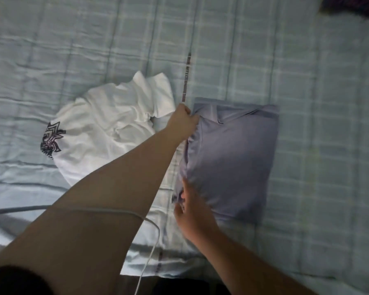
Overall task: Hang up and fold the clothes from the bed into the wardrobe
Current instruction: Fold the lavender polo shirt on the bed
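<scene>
Lying right of centre in the frame, the purple shirt (232,158) sits folded into a rough rectangle on the bed (328,145). Left hand (182,122) is at the shirt's upper left corner, fingers curled closed and pinching the fabric edge there. Right hand (192,211) is at the lower left corner, thumb and fingers narrowed on a bunched bit of the hem; the grip is partly blurred. Between the two hands the shirt's left edge runs slack and slightly lifted.

Shirt fabric is smooth, thin and matte, with soft creases near the top band. White shirt (107,133), crumpled and rounded in outline, lies left of centre, just beside the left hand, with a dark angular print at its left side. Bed cover is pale blue-green, woven with a faint check and wrinkled. A thin white cable (151,252) curves across the lower left, over the forearm.
</scene>
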### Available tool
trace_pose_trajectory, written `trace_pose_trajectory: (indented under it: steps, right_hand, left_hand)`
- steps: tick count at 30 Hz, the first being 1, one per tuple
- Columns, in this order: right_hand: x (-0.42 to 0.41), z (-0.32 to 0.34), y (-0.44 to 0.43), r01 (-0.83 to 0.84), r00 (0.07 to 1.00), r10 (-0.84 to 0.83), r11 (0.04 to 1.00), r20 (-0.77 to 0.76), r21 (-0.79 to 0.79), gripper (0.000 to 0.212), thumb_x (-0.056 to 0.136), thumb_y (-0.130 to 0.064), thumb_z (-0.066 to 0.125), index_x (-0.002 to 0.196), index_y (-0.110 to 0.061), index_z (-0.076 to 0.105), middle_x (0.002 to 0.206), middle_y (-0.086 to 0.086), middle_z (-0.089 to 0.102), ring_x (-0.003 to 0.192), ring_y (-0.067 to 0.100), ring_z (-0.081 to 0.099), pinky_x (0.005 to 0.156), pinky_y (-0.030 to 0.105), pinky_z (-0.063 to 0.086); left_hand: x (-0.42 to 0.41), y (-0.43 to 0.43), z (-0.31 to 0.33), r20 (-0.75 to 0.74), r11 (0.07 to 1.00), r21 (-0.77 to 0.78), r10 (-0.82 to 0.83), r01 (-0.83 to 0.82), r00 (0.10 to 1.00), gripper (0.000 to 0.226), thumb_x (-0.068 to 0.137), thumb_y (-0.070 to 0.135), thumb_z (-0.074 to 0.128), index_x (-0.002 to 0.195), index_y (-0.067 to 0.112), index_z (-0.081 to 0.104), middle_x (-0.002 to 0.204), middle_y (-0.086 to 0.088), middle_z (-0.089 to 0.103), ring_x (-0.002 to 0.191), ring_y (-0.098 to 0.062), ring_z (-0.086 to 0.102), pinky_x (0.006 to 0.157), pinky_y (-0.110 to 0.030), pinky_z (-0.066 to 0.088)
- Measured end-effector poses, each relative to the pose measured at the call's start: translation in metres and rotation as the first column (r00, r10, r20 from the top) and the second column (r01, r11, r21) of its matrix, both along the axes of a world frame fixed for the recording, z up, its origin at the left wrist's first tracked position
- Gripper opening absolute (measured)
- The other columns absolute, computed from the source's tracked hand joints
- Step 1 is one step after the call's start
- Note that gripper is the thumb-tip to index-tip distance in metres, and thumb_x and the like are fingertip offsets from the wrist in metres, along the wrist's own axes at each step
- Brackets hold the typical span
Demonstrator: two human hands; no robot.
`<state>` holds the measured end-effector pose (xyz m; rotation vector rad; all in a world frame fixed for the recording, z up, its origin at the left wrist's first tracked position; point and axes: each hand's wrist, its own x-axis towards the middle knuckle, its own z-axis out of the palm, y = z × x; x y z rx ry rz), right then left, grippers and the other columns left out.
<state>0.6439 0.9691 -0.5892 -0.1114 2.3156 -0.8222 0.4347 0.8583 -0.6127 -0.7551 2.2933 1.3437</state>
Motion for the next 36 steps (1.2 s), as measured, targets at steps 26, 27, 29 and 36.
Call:
trace_pose_trajectory:
  steps: [26, 27, 29, 36]
  right_hand:
    - [-0.246, 0.006, 0.031, 0.885, 0.460, -0.507, 0.323, 0.728, -0.335, 0.049, 0.096, 0.001, 0.037, 0.144, -0.011, 0.038, 0.138, 0.009, 0.051, 0.126, 0.031, 0.053, 0.099, 0.046, 0.048]
    - [-0.246, 0.006, 0.032, 0.880, 0.471, -0.513, 0.332, 0.718, -0.340, 0.055, 0.096, 0.002, 0.038, 0.148, -0.014, 0.034, 0.141, 0.007, 0.050, 0.127, 0.030, 0.053, 0.098, 0.045, 0.048]
    - [-0.239, 0.006, 0.037, 0.868, 0.495, -0.525, 0.339, 0.692, -0.364, 0.054, 0.097, 0.002, 0.040, 0.147, -0.018, 0.036, 0.137, 0.004, 0.053, 0.122, 0.026, 0.057, 0.097, 0.044, 0.050]
    - [-0.137, 0.006, 0.087, 0.750, 0.659, -0.708, 0.592, 0.255, -0.295, 0.012, 0.085, -0.012, 0.059, 0.093, -0.021, 0.061, 0.080, 0.004, 0.066, 0.067, 0.012, 0.063, 0.065, 0.029, 0.051]
  left_hand:
    - [0.195, -0.003, 0.014, 0.408, 0.922, -0.107, -0.300, 0.371, 0.862, 0.046, 0.090, 0.043, 0.059, 0.125, 0.014, 0.056, 0.125, -0.010, 0.062, 0.112, -0.029, 0.058, 0.080, -0.029, 0.039]
    - [0.196, -0.003, 0.015, 0.409, 0.929, -0.098, -0.288, 0.356, 0.866, 0.045, 0.090, 0.044, 0.059, 0.124, 0.014, 0.056, 0.123, -0.009, 0.062, 0.111, -0.028, 0.059, 0.078, -0.028, 0.037]
    - [0.197, -0.004, 0.017, 0.410, 0.936, -0.087, -0.280, 0.343, 0.868, 0.041, 0.091, 0.043, 0.059, 0.118, 0.013, 0.058, 0.118, -0.009, 0.063, 0.106, -0.027, 0.059, 0.076, -0.027, 0.036]
    - [0.195, -0.006, 0.028, 0.420, 0.977, 0.048, -0.207, 0.206, 0.884, 0.037, 0.079, 0.042, 0.066, 0.094, 0.008, 0.061, 0.087, -0.009, 0.067, 0.080, -0.029, 0.064, 0.069, -0.041, 0.054]
